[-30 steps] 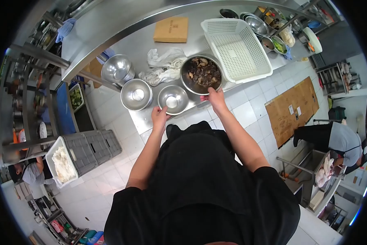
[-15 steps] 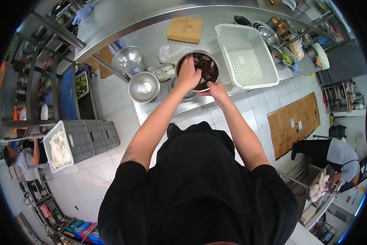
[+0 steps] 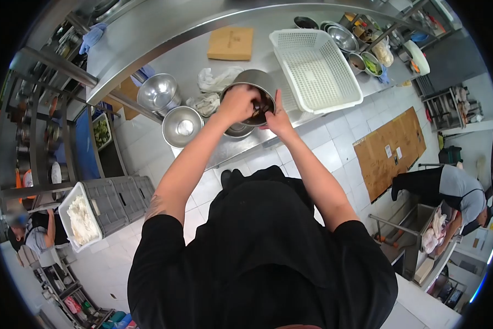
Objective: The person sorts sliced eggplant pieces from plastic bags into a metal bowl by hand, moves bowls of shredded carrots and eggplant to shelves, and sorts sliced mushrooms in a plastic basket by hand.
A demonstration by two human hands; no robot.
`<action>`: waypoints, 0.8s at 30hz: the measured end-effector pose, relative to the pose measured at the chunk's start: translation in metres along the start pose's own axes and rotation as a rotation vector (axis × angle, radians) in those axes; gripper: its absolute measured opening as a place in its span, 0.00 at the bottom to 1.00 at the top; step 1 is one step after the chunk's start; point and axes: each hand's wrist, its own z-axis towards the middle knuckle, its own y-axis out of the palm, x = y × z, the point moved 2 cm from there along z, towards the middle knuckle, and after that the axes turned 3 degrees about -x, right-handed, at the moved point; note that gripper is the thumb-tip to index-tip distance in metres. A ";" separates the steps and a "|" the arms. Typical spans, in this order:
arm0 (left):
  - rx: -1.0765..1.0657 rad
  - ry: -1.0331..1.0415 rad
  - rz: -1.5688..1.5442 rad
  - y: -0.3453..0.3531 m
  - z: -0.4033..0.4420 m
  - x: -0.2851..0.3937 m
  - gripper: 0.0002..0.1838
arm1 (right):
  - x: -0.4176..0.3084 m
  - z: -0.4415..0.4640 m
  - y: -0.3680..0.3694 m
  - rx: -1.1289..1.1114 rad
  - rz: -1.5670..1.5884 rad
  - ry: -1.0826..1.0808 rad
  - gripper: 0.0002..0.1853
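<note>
A deep metal pot (image 3: 255, 80) is tipped toward me above the near edge of the steel counter. Dark brown pieces of food (image 3: 264, 104) show inside it, too shaded to name. My right hand (image 3: 278, 119) grips the pot's rim and side on the right. Inside the pot is my left hand (image 3: 240, 104), its fingers curled among the dark pieces; their tips are hidden. Partly under the pot sits another metal bowl (image 3: 238, 131). Crumpled white cloths or bags (image 3: 205, 103) lie just left of the pot.
Metal bowls (image 3: 181, 127) stand at the counter's left end. A white perforated basket (image 3: 357, 97) is to the right, a brown cardboard box (image 3: 230, 44) behind. Cardboard (image 3: 392, 153) lies on the floor. Co-workers are at the far left (image 3: 35, 230) and right (image 3: 457, 189).
The pot has tilted toward me. My left fingers have curled inside it, and my right hand has moved up its side. The view has shifted slightly.
</note>
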 end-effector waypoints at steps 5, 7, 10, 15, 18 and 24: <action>0.164 -0.289 0.097 0.012 0.017 -0.013 0.25 | -0.018 0.005 0.015 0.086 -0.254 -0.168 0.51; -0.121 -0.512 0.044 0.010 0.030 -0.028 0.31 | -0.014 0.012 0.021 0.078 -0.282 -0.182 0.51; 0.056 -0.337 -0.008 0.039 0.041 -0.075 0.27 | -0.009 0.019 0.028 0.139 -0.338 -0.324 0.51; 0.017 -0.359 -0.024 0.025 0.027 -0.054 0.26 | -0.011 0.020 0.033 0.149 -0.355 -0.447 0.52; 0.111 -0.373 -0.080 0.042 0.013 -0.067 0.25 | -0.005 0.029 0.030 0.203 -0.411 -0.477 0.52; 0.187 -0.332 -0.200 0.023 -0.025 -0.046 0.18 | -0.004 0.043 0.028 0.160 -0.208 -0.427 0.53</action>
